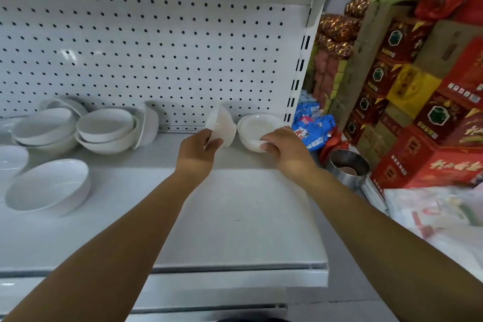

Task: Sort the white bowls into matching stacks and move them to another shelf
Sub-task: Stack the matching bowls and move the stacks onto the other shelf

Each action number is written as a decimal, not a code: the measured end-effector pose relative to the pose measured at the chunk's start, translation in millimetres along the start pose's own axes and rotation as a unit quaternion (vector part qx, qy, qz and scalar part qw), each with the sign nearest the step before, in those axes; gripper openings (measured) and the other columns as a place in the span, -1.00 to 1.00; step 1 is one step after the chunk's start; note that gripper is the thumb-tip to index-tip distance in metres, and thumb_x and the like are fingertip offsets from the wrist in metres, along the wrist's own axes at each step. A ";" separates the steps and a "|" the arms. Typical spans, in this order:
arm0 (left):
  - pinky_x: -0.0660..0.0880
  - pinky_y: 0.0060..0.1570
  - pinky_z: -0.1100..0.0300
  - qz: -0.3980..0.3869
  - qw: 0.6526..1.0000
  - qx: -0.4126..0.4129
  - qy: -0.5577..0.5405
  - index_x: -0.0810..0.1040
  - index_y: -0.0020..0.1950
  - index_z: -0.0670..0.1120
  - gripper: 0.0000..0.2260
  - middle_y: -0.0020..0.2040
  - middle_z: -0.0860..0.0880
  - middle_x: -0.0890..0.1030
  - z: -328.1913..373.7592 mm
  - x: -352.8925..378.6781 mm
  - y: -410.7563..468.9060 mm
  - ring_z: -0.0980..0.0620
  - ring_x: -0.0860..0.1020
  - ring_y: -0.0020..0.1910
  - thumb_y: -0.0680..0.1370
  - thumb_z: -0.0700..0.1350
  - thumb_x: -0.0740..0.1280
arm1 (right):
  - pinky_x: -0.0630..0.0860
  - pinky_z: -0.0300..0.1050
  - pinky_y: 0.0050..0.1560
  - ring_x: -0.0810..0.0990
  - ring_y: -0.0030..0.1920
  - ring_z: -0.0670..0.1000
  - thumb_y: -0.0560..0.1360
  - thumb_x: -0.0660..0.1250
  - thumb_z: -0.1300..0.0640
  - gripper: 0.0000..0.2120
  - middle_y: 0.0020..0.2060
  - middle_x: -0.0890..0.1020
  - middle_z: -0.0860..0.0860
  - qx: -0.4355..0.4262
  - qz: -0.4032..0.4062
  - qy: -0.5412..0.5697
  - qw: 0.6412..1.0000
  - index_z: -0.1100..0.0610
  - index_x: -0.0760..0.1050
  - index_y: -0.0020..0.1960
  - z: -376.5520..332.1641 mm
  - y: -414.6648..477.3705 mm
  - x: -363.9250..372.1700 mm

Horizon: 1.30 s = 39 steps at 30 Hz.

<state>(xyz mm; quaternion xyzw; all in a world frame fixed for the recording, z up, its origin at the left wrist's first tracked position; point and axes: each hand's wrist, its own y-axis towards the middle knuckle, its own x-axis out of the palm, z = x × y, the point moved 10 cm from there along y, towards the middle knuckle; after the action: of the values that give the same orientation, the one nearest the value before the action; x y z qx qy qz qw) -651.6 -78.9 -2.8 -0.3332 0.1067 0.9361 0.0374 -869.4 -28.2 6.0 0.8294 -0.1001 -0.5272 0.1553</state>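
left hand grips tilted bowl; right hand grips rimmed bowl near shelf edge.

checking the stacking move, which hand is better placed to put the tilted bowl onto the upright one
Left. The left hand already has the tilted bowl in its grip, right beside the upright bowl. The right hand is busy holding that upright bowl's near rim, steadying it on the shelf.

Red boxes, blue packets and a steel canister crowd the right.
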 end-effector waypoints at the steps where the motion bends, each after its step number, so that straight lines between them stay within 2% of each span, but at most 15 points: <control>1: 0.30 -0.29 0.30 0.000 1.000 -0.004 0.005 0.45 -0.07 -0.14 -0.79 -0.15 -0.08 0.52 -3.8 -2.2 -0.6 -0.11 0.46 -0.16 0.68 -0.05 0.30 | 0.42 -0.01 0.04 0.49 0.12 0.22 0.60 0.36 0.23 -0.84 -0.04 0.66 0.19 -0.002 0.008 0.010 1.000 0.25 0.67 0.11 -1.1 0.0 -1.1; 3: 0.41 -0.09 0.16 -0.008 1.000 -0.017 0.003 0.48 0.02 -0.11 -0.85 0.00 -0.13 0.57 -15.1 -6.3 -3.4 -0.17 0.53 -0.03 0.68 -0.04 0.29 | 0.43 0.02 0.05 0.51 0.12 0.25 0.58 0.39 0.27 -0.86 -0.06 0.67 0.21 0.002 0.025 0.024 0.999 0.28 0.67 0.09 -2.2 -0.3 -2.8; 5: 0.51 0.08 0.00 -0.010 1.000 -0.005 0.019 0.54 0.17 -0.15 -0.81 0.12 -0.21 0.59 -21.3 -15.5 -9.5 -0.27 0.55 0.10 0.69 -0.04 0.29 | 0.38 -0.08 0.05 0.52 0.13 0.24 0.56 0.41 0.28 -0.85 -0.05 0.67 0.20 0.012 0.041 0.035 0.998 0.28 0.67 0.10 -2.4 -1.6 -2.8; 7: 0.52 0.18 -0.08 -0.007 0.995 0.036 0.095 0.57 0.28 -0.16 -0.76 0.17 -0.26 0.60 -24.8 -26.4 -14.8 -0.30 0.54 0.16 0.69 -0.07 0.29 | 0.30 -0.21 0.04 0.54 0.13 0.24 0.53 0.44 0.29 -0.85 -0.06 0.67 0.17 0.016 0.059 0.047 0.997 0.27 0.68 0.10 -5.8 -5.1 -2.2; 10: 0.54 0.09 -0.11 0.023 0.971 0.134 0.199 0.62 0.26 -0.19 -0.79 0.08 -0.27 0.65 -22.5 -42.9 -23.4 -0.33 0.59 0.09 0.65 -0.16 0.35 | 0.27 -0.34 0.05 0.56 0.11 0.21 0.50 0.47 0.31 -0.85 -0.08 0.64 0.13 0.017 0.080 0.079 0.993 0.26 0.69 0.07 -16.5 -12.3 0.3; 13: 0.61 -0.15 -0.14 0.037 0.948 0.199 0.247 0.69 0.03 -0.23 -0.85 -0.18 -0.24 0.68 -23.3 -52.9 -34.0 -0.33 0.64 -0.14 0.48 -0.32 0.53 | 0.29 -0.37 0.06 0.56 0.11 0.16 0.49 0.49 0.30 -0.84 -0.05 0.62 0.14 0.026 0.077 0.100 0.992 0.24 0.69 0.08 -28.5 -17.3 6.7; 14: 0.62 -0.17 -0.12 0.037 0.942 0.209 0.259 0.70 -0.01 -0.22 -0.84 -0.22 -0.21 0.68 -24.1 -55.8 -38.1 -0.31 0.64 -0.17 0.44 -0.34 0.56 | 0.30 -0.42 0.06 0.57 0.10 0.14 0.48 0.50 0.30 -0.83 -0.04 0.62 0.15 0.027 0.078 0.108 0.991 0.23 0.69 0.08 -33.0 -19.0 8.5; 17: 0.61 -0.07 -0.07 0.040 0.933 0.236 0.269 0.70 -0.01 -0.17 -0.80 -0.22 -0.12 0.68 -26.1 -65.2 -50.6 -0.27 0.64 -0.12 0.42 -0.35 0.57 | 0.29 -0.58 0.10 0.57 0.05 0.04 0.46 0.53 0.28 -0.81 0.01 0.60 0.13 0.041 0.077 0.141 0.986 0.20 0.70 0.07 -46.0 -22.4 12.8; 22: 0.56 -0.02 -0.01 0.067 0.925 0.273 0.256 0.68 -0.05 -0.17 -0.76 -0.20 -0.12 0.65 -25.9 -75.6 -68.9 -0.25 0.60 -0.14 0.37 -0.43 0.54 | 0.30 -0.57 0.12 0.55 0.04 -0.08 0.44 0.56 0.23 -0.78 0.05 0.60 0.07 0.053 0.062 0.172 0.982 0.13 0.71 0.08 -61.4 -24.4 18.6; 26: 0.58 0.02 -0.06 0.097 0.924 0.263 0.259 0.68 0.00 -0.16 -0.69 -0.13 -0.14 0.65 -36.2 -79.9 -74.4 -0.25 0.62 -0.09 0.34 -0.45 0.55 | 0.31 -0.55 0.16 0.56 0.05 -0.11 0.44 0.57 0.18 -0.79 0.06 0.62 0.06 0.045 0.065 0.179 0.981 0.07 0.71 0.07 -69.4 -25.5 20.5; 30: 0.58 0.05 -0.09 0.121 0.934 0.232 0.243 0.66 0.10 -0.18 -0.64 0.00 -0.18 0.65 -47.7 -81.8 -70.5 -0.27 0.60 0.06 0.37 -0.47 0.50 | 0.41 -0.34 0.24 0.58 0.11 -0.11 0.47 0.54 0.15 -0.83 0.05 0.64 -0.02 0.042 0.042 0.190 0.980 0.02 0.71 0.06 -78.5 -23.8 24.2; 31: 0.58 0.10 -0.11 0.124 0.937 0.226 0.235 0.65 0.13 -0.19 -0.65 0.06 -0.19 0.65 -50.3 -81.5 -70.6 -0.28 0.59 0.14 0.40 -0.47 0.48 | 0.42 -0.33 0.23 0.58 0.10 -0.14 0.47 0.54 0.13 -0.85 0.03 0.64 -0.04 0.043 0.041 0.193 0.979 0.01 0.71 0.04 -79.9 -23.9 23.7; 33: 0.54 0.21 -0.13 0.126 0.944 0.218 0.213 0.63 0.20 -0.20 -0.68 0.17 -0.19 0.64 -54.0 -79.7 -72.7 -0.27 0.55 0.30 0.48 -0.43 0.43 | 0.41 -0.43 0.14 0.57 0.04 -0.23 0.48 0.54 0.08 -0.90 -0.03 0.64 -0.12 0.057 0.038 0.205 0.976 -0.02 0.70 -0.02 -80.7 -23.4 22.5; 36: 0.49 0.30 -0.10 0.143 0.952 0.204 0.176 0.61 0.29 -0.19 -0.70 0.30 -0.17 0.62 -57.9 -84.0 -75.1 -0.22 0.49 0.41 0.56 -0.32 0.42 | 0.37 -0.53 0.00 0.55 -0.06 -0.37 0.50 0.52 0.10 -0.94 -0.14 0.63 -0.23 0.075 0.025 0.244 0.967 -0.04 0.67 -0.10 -81.8 -19.1 21.8; 39: 0.52 0.30 -0.11 0.161 0.952 0.203 0.165 0.61 0.29 -0.20 -0.69 0.29 -0.16 0.63 -58.5 -89.6 -77.3 -0.19 0.51 0.39 0.54 -0.27 0.47 | 0.40 -0.37 -0.05 0.54 -0.16 -0.24 0.50 0.51 0.14 -0.93 -0.17 0.66 -0.13 0.084 0.048 0.291 0.952 -0.02 0.67 -0.09 -79.9 -14.2 20.6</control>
<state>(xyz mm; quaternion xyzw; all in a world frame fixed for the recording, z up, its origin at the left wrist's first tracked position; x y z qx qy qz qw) -535.2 -16.6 -3.9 -0.4467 0.3513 0.8203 -0.0651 -788.2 -9.6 15.0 0.9510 -0.1345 -0.2448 0.1327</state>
